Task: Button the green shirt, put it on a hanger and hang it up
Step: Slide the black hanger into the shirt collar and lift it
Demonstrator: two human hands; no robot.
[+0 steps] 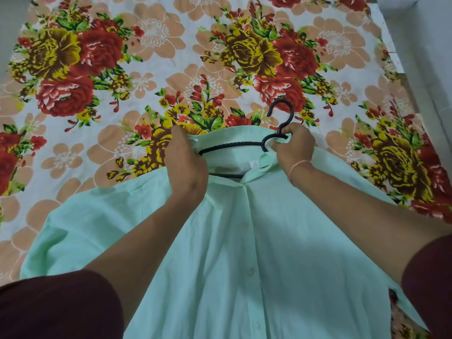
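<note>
**Operator:** Report the position of each part.

**Inspector:** The shirt [244, 253] lies front-up on the bedsheet [171, 57], placket closed as far as the buttons can be seen. The hanger [232, 144] sits partly inside the neck opening, its hook [281, 113] projecting beyond the collar [239, 135] over the sheet.

**Operator:** State of the hands?

**Inspector:** The left hand [186, 165] is closed on the collar and shoulder fabric at the hanger's left arm. The right hand [293, 145] is closed around the hanger at the base of the hook, with collar fabric pinched in the same grasp.

**Operator:** Which step does this appear to be?

**Inspector:** Judged as seating the hanger; hanging remains.

**Operator:** List the likely faults.

**Inspector:**
1. The hanger's left end, hidden under the hand, may not be inside the shoulder. Lifting then would tip the shirt off that side.
2. The neck is narrow with the buttons closed. Forcing the arm through could strain the top button or pull it open.
3. Fabric pinched against the hook base may bunch the collar, leaving it crooked.
4. Lifting by the hook before both shoulders sit level would let the shirt slide.
</note>
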